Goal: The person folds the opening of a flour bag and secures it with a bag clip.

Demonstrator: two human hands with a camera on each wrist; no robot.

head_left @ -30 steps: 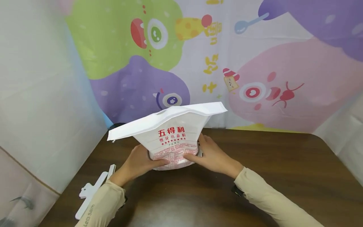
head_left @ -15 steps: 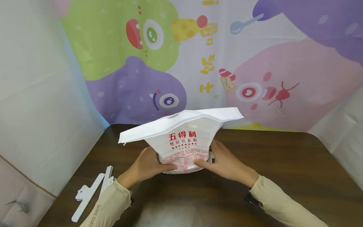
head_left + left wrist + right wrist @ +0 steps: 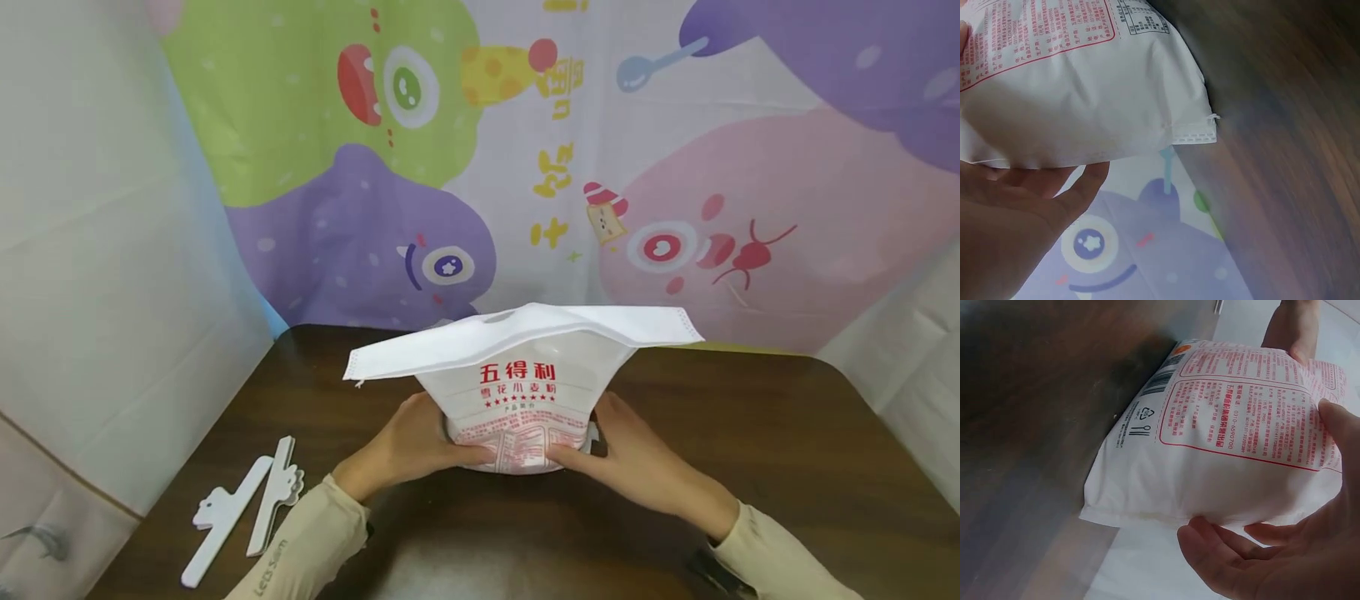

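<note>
A white flour bag point(image 3: 517, 417) with red print stands upright on the table, its wide white top edge flaring out to both sides. My left hand point(image 3: 412, 446) grips the bag's left side, thumb across the lower front. On the opposite side my right hand point(image 3: 645, 462) holds it the same way. The right wrist view shows the fingers of the right hand point(image 3: 1285, 544) curled along the edge of the bag point(image 3: 1210, 481). In the left wrist view, a lower corner of the bag point(image 3: 1194, 134) is close to the tabletop.
Two white clips point(image 3: 228, 521) point(image 3: 274, 496) lie side by side at the left of the dark wooden table point(image 3: 787, 467), near my left sleeve point(image 3: 307, 533). A cartoon-printed curtain point(image 3: 555, 167) hangs behind the table. Pale cloth walls point(image 3: 112, 208) close off both sides.
Both hands have moved the flour bag to the right and a little nearer to me. The clips, partly behind my left sleeve before, now show fully.
</note>
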